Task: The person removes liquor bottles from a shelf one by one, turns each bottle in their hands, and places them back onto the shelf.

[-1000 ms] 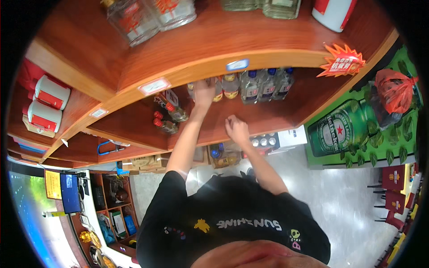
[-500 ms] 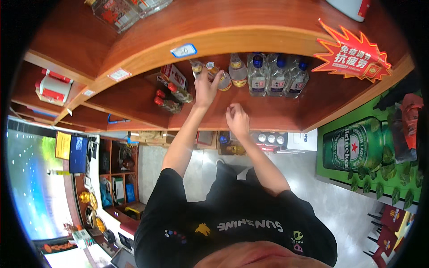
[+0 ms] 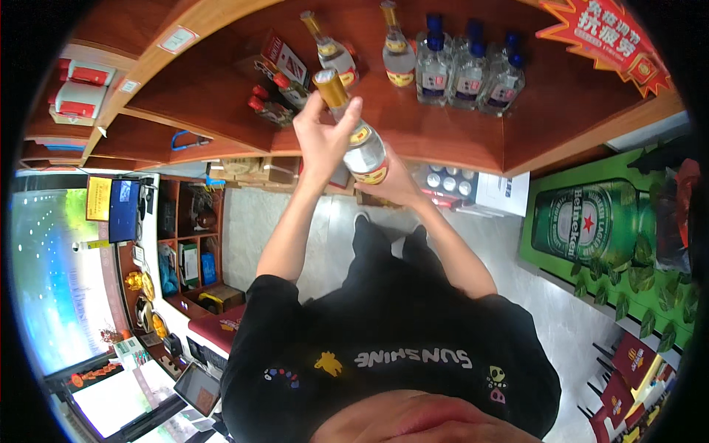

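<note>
A clear glass liquor bottle with a gold cap and a yellow-and-red label is held tilted in front of the shelf. My left hand wraps round its neck, just under the cap. Around the lower end is my right hand, its fingers partly hidden behind the glass. Two like bottles, one gold-necked bottle and another gold-necked bottle, stand further back on the shelf. Right of them are several clear bottles with blue caps.
The wooden shelf has a front edge and a raised board above it. Several red-capped bottles stand left, beside a dark box. A red star-shaped sign hangs at the right. Cartons sit below.
My left hand has drawn a gold-capped bottle out from the shelf toward me. My right hand has come up to its lower end. The view has shifted, so the shelf appears higher.
</note>
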Demonstrator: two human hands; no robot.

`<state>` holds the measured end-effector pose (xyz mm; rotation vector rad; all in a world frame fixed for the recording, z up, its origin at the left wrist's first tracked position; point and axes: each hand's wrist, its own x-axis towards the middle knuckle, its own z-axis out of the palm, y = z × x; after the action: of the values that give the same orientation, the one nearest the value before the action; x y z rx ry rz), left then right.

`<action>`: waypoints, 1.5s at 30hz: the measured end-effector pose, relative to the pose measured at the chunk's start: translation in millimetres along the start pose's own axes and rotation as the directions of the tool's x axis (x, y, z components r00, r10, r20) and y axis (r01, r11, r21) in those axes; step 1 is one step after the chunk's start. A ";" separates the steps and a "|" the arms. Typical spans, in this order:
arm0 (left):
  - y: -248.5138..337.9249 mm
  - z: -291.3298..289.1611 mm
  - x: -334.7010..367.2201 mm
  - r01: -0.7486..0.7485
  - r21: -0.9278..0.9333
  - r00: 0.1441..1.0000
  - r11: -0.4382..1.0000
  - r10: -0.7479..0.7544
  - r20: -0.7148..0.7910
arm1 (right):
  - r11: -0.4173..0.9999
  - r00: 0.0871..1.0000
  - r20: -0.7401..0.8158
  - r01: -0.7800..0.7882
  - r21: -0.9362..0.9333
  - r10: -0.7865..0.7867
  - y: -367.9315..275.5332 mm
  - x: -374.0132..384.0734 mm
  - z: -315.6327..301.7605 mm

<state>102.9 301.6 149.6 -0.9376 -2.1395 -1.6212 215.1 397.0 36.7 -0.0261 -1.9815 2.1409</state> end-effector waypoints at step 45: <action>3.2 -74.6 -65.4 0.483 -0.846 0.849 -0.225 -0.115 0.515 | 0.332 0.623 0.782 -0.730 0.597 -0.038 -14.7 -101.4 59.2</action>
<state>142.6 211.4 137.4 -0.8353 -0.5657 -3.7932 306.4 322.0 42.5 0.6406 -0.5967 3.7169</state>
